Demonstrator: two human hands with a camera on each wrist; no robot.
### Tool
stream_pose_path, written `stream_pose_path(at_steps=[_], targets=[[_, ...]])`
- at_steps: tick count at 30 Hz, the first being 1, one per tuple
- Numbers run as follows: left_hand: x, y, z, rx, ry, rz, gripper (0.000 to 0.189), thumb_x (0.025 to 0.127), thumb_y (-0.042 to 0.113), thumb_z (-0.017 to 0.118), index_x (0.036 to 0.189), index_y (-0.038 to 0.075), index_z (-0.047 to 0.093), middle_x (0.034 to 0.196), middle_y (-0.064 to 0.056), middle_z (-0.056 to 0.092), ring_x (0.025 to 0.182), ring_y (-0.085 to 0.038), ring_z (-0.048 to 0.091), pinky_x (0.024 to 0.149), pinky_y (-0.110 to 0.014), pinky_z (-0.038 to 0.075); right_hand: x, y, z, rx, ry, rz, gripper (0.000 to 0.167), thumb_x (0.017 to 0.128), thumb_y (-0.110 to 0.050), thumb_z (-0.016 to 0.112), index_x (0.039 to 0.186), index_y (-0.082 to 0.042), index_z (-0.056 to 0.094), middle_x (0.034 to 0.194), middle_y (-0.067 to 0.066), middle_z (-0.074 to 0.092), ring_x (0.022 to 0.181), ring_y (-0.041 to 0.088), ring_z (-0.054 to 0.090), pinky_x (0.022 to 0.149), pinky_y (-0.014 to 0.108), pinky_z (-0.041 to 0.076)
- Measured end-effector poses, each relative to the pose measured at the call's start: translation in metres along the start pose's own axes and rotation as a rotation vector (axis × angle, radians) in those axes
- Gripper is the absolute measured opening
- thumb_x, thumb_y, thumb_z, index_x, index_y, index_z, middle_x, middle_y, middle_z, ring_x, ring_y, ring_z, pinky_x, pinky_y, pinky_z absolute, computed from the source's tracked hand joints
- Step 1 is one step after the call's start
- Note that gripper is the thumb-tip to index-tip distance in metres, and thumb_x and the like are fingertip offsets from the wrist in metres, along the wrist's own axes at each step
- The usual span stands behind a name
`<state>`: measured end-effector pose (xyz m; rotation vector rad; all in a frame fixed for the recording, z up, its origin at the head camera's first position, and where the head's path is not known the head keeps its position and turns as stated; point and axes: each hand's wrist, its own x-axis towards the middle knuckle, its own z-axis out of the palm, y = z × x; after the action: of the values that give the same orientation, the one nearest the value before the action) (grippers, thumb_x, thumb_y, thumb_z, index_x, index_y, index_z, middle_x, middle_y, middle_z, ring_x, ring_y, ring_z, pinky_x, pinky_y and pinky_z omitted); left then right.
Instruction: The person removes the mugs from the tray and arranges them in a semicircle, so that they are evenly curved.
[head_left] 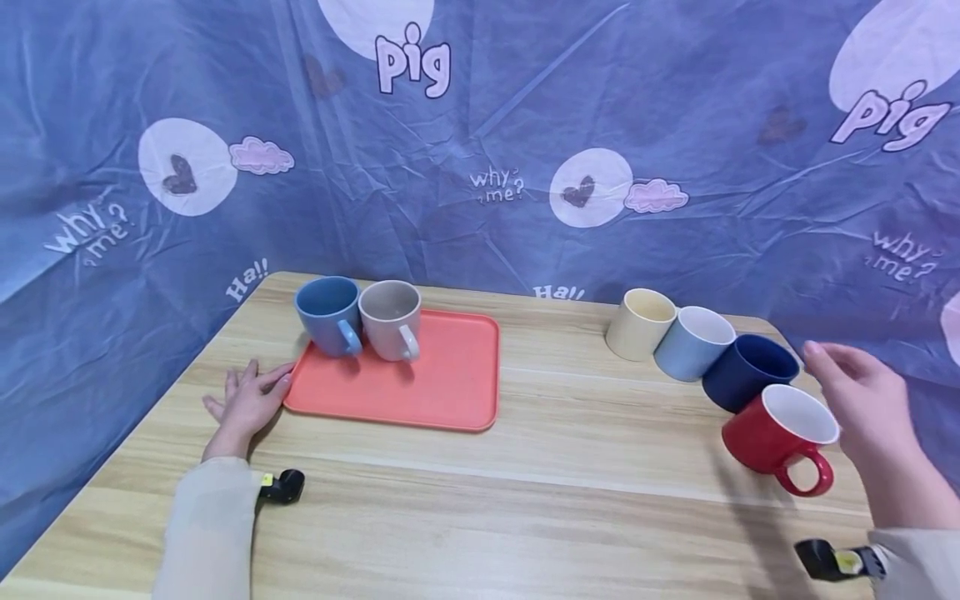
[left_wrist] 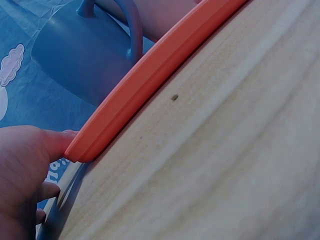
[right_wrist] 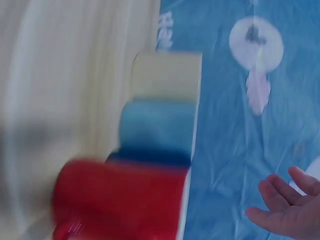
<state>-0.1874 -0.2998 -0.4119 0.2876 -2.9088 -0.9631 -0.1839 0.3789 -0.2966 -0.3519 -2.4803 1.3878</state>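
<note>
My left hand (head_left: 247,402) lies at the left edge of the coral tray (head_left: 450,375), its fingers spread and touching the rim near the front corner. On the tray's left part stand a blue mug (head_left: 327,315) and a grey mug (head_left: 390,321), side by side with handles toward me. At the right, my right hand (head_left: 862,400) hovers just beyond a red mug (head_left: 757,433) with a white inside, its fingers loosely bent and holding nothing. The right wrist view shows that hand (right_wrist: 290,210) apart from the red mug (right_wrist: 120,195).
A navy mug (head_left: 738,375), a light blue mug (head_left: 690,346) and a cream mug (head_left: 637,329) run in a row behind the red one. The wooden table (head_left: 525,517) ends at a blue printed cloth (head_left: 480,167) behind it.
</note>
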Motion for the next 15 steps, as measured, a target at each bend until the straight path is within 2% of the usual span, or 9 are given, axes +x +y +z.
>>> stream_pose_path(at_steps=[2, 4, 6, 8, 10, 13, 15], targets=[[0.0, 0.0, 0.0, 0.001, 0.003, 0.005, 0.053, 0.091, 0.044, 0.032, 0.127, 0.007, 0.042, 0.135, -0.032, 0.006, 0.119, -0.048, -0.014, 0.078, -0.065, -0.02, 0.026, 0.015, 0.01, 0.009, -0.026, -0.058, 0.029, 0.083, -0.034, 0.056, 0.108, -0.022, 0.057, 0.083, -0.016, 0.057, 0.08, 0.003, 0.049, 0.057, 0.013, 0.038], [0.0, 0.0, 0.0, -0.001, 0.006, 0.009, 0.052, 0.091, 0.044, 0.032, 0.127, 0.007, 0.042, 0.135, -0.032, 0.006, 0.119, -0.049, -0.014, 0.078, -0.065, -0.02, 0.049, 0.024, 0.027, 0.001, -0.052, -0.095, 0.04, 0.081, -0.039, 0.056, 0.115, -0.018, 0.054, 0.09, -0.01, 0.059, 0.084, 0.006, 0.05, 0.061, 0.013, 0.038], [0.0, 0.0, 0.0, -0.002, 0.011, 0.013, 0.052, 0.091, 0.044, 0.032, 0.126, 0.007, 0.043, 0.135, -0.032, 0.007, 0.119, -0.049, -0.013, 0.078, -0.065, -0.02, 0.066, 0.027, 0.048, 0.028, -0.057, -0.136, 0.039, 0.079, -0.04, 0.058, 0.112, -0.019, 0.057, 0.094, -0.005, 0.061, 0.084, 0.004, 0.052, 0.062, 0.011, 0.038], [0.0, 0.0, 0.001, -0.002, 0.014, 0.016, 0.052, 0.091, 0.043, 0.032, 0.126, 0.007, 0.043, 0.135, -0.032, 0.007, 0.119, -0.049, -0.013, 0.078, -0.065, -0.02, 0.062, 0.003, 0.07, 0.014, -0.107, -0.164, 0.045, 0.08, -0.041, 0.056, 0.115, -0.013, 0.055, 0.101, 0.004, 0.059, 0.089, 0.008, 0.052, 0.073, 0.017, 0.038], [0.0, -0.001, 0.001, -0.003, 0.014, 0.016, 0.052, 0.091, 0.043, 0.032, 0.126, 0.007, 0.043, 0.135, -0.032, 0.007, 0.119, -0.049, -0.013, 0.078, -0.065, -0.02, 0.044, -0.032, 0.092, 0.021, -0.164, -0.187, 0.048, 0.082, -0.039, 0.054, 0.116, -0.004, 0.053, 0.101, 0.009, 0.058, 0.089, 0.011, 0.051, 0.077, 0.023, 0.037], [0.0, -0.001, 0.001, -0.004, 0.015, 0.014, 0.051, 0.091, 0.043, 0.032, 0.126, 0.007, 0.043, 0.135, -0.032, 0.007, 0.119, -0.049, -0.014, 0.078, -0.065, -0.02, 0.009, -0.087, 0.12, -0.001, -0.248, -0.233, 0.05, 0.087, -0.035, 0.049, 0.116, 0.006, 0.047, 0.099, 0.008, 0.055, 0.087, 0.009, 0.05, 0.078, 0.027, 0.037], [0.0, -0.001, 0.001, -0.004, 0.015, 0.013, 0.052, 0.091, 0.043, 0.032, 0.126, 0.008, 0.043, 0.136, -0.031, 0.006, 0.119, -0.049, -0.014, 0.078, -0.065, -0.02, -0.005, -0.108, 0.139, 0.007, -0.266, -0.255, 0.046, 0.088, -0.031, 0.049, 0.112, 0.008, 0.048, 0.096, 0.006, 0.056, 0.083, 0.004, 0.048, 0.075, 0.022, 0.036]])
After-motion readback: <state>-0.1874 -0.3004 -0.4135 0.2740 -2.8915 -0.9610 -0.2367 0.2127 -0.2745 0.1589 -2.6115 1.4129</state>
